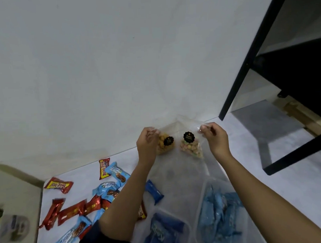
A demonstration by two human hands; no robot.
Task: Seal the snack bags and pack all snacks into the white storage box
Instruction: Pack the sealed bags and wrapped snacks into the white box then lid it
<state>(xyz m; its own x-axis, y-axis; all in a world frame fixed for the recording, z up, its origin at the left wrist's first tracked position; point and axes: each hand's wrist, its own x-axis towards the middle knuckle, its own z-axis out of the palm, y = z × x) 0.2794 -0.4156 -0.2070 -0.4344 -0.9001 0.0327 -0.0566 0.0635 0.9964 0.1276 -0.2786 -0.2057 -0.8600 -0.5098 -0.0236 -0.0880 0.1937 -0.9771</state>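
- Just above the far side of the white surface, a clear snack bag of pastel pieces hangs between both hands, with a black sticker on its front.
- The left hand pinches one top corner of the bag, and the right hand pinches the opposite corner, fingers curled.
- A second bag of yellow balls sits right beside the left hand and is partly hidden by it. I cannot tell whether that hand holds it too.
- Nearer the person, a see-through box holds pale blue wrappers.
- Just beside it, a smaller box holds dark blue packets.
- Red bars and pale blue bars lie loose to the left.
- One dark blue packet lies near the left forearm.
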